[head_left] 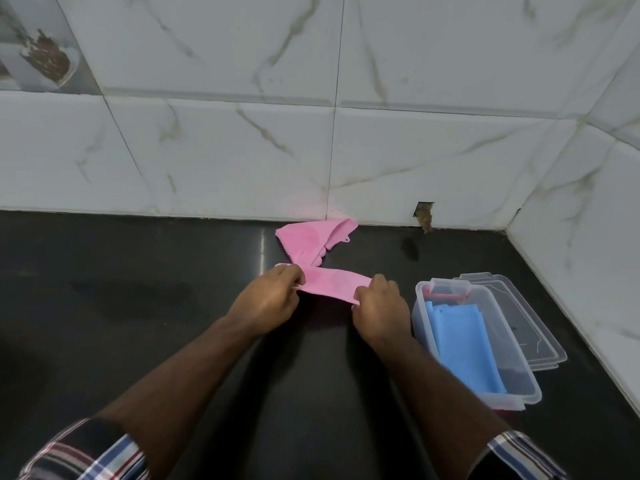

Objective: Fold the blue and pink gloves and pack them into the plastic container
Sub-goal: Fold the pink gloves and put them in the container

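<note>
Pink silicone forms the glove (329,284) held between both hands above the dark worktop (138,306), near its back edge. Left hand (268,297): fingers closed in a pinch on the left end of this glove. Right hand (379,306): fingers closed in a pinch on the right end, so the glove spans flat and slightly tilted between the two grips. A second pink glove (311,242) lies on the worktop just behind the held one, close to the tiled wall (242,150) at the back edge; it appears partly folded, with a toothed edge on its left side and a small tab on its right. The plastic container (526,393) stands open on the worktop toward the right edge, just beside the right hand. A blue glove (464,344) lies inside it lengthwise; whether one or two blue pieces are stacked there cannot be told. A red item (446,297) shows at the far end of the container, its identity unclear. The clear lid (540,344) rests on the worktop against the right side of the container, toward the side wall. Checked sleeves (90,452) cover both forearms at the lower corners of the view.
</note>
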A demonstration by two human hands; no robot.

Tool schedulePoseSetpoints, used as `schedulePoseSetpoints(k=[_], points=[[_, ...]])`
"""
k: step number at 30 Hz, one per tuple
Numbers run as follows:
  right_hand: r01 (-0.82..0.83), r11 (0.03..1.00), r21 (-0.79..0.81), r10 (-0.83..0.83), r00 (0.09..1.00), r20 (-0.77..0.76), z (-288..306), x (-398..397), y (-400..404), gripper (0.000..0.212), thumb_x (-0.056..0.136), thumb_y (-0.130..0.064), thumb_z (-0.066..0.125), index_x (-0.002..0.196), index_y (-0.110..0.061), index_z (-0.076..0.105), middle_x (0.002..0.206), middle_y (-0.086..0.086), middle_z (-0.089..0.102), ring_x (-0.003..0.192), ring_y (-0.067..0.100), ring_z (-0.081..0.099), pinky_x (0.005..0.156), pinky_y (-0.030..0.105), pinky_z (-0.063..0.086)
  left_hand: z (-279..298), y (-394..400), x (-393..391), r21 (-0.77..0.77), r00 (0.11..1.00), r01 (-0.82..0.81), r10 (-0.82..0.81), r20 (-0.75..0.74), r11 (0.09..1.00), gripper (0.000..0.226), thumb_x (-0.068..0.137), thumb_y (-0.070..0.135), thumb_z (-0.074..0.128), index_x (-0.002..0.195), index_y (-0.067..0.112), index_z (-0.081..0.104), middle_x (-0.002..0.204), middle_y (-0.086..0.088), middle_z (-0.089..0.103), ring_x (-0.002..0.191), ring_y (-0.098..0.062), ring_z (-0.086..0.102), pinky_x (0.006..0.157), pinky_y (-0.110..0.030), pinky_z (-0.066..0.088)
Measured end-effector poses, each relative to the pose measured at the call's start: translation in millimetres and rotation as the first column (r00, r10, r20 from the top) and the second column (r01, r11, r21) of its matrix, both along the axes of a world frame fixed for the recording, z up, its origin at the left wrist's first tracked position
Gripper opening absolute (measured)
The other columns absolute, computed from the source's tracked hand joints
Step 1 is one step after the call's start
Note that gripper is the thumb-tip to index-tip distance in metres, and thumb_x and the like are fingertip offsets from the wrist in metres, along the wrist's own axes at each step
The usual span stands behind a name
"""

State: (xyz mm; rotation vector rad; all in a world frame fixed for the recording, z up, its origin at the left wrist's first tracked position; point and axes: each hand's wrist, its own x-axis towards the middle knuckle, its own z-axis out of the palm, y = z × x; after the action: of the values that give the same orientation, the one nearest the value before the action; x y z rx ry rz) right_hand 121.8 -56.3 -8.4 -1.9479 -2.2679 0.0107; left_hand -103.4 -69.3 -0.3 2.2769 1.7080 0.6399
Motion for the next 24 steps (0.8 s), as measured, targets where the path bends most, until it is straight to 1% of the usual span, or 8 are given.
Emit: schedulePoseSetpoints(k=[4,7,10,13,16,18,20,24], points=[[-0.107,0.994,0.025,0.107,0.994,0.031,2,1,-30,0.030,0.091,-0.024,0.047,0.113,-0.020,0.066,0.110,0.003,0.068,0.103,0.026,0.057,0.083,0.038,0.046,-3,-26,-17,-0.062,0.997,0.036,-0.040,-0.061,0.997,0.027,0.081,0.014,0.053,0.105,0.023,0.057,0.100,0.008,0.057,0.093,-0.014,0.054,0.081,-0.032,0.047],[-0.162,0.987,-0.002,0.162,0.985,0.053,9,4,-60,0.031,0.090,-0.025,0.047,0.115,-0.023,0.065,0.113,0.000,0.068,0.106,0.025,0.057,0.087,0.038,0.044,-4,-48,-26,-0.229,0.992,0.069,-0.092,-0.088,0.971,0.023,0.078,0.020,0.051,0.097,0.030,0.058,0.096,0.012,0.058,0.089,-0.010,0.054,0.080,-0.030,0.047],[-0.214,0.924,-0.318,0.222,0.975,-0.011,9,11,-83,0.035,0.087,-0.030,0.052,0.119,-0.029,0.065,0.122,-0.004,0.063,0.113,0.019,0.054,0.097,0.038,0.044,-10,-68,-32,-0.363,0.993,0.082,-0.108,-0.052,0.928,0.015,0.080,0.027,0.051,0.090,0.033,0.060,0.087,0.017,0.061,0.081,-0.002,0.054,0.075,-0.027,0.049],[-0.193,0.825,-0.531,0.100,0.975,-0.200,10,17,-91,0.030,0.083,-0.030,0.061,0.111,-0.029,0.070,0.119,-0.010,0.066,0.109,0.011,0.057,0.099,0.033,0.048,-18,-76,-39,-0.289,0.999,0.014,-0.026,-0.036,0.957,0.011,0.084,0.034,0.050,0.083,0.031,0.060,0.082,0.016,0.061,0.076,-0.005,0.057,0.068,-0.030,0.050],[-0.140,0.868,-0.476,0.024,0.970,-0.242,9,18,-87,0.029,0.083,-0.028,0.064,0.112,-0.030,0.071,0.118,-0.011,0.066,0.106,0.009,0.060,0.099,0.029,0.050,-28,-78,-44,-0.161,0.983,-0.112,0.085,-0.166,0.980,0.016,0.087,0.031,0.053,0.098,0.031,0.065,0.101,0.011,0.062,0.095,-0.016,0.057,0.081,-0.035,0.050],[-0.158,0.869,-0.468,0.052,0.971,-0.231,5,16,-87,0.031,0.084,-0.033,0.066,0.115,-0.032,0.069,0.119,-0.011,0.063,0.107,0.009,0.058,0.098,0.028,0.049,-32,-77,-44,-0.195,0.948,-0.226,0.169,-0.271,0.955,0.035,0.090,0.034,0.055,0.124,0.028,0.060,0.131,0.004,0.055,0.117,-0.023,0.050,0.095,-0.039,0.047],[-0.212,0.848,-0.486,0.128,0.971,-0.201,-1,13,-90,0.035,0.084,-0.041,0.067,0.118,-0.033,0.066,0.120,-0.009,0.059,0.112,0.010,0.053,0.099,0.031,0.046,-33,-75,-42,-0.282,0.927,-0.303,0.213,-0.310,0.910,0.050,0.092,0.042,0.054,0.139,0.028,0.048,0.149,0.004,0.043,0.130,-0.026,0.041,0.103,-0.043,0.041],[-0.238,0.850,-0.470,0.179,0.970,-0.168,-2,14,-94,0.033,0.087,-0.042,0.066,0.118,-0.033,0.067,0.120,-0.010,0.056,0.113,0.010,0.051,0.100,0.032,0.045,-34,-71,-44,-0.247,0.917,-0.327,0.243,-0.318,0.912,0.036,0.094,0.043,0.048,0.128,0.030,0.054,0.132,0.004,0.058,0.121,-0.023,0.050,0.098,-0.042,0.041]])
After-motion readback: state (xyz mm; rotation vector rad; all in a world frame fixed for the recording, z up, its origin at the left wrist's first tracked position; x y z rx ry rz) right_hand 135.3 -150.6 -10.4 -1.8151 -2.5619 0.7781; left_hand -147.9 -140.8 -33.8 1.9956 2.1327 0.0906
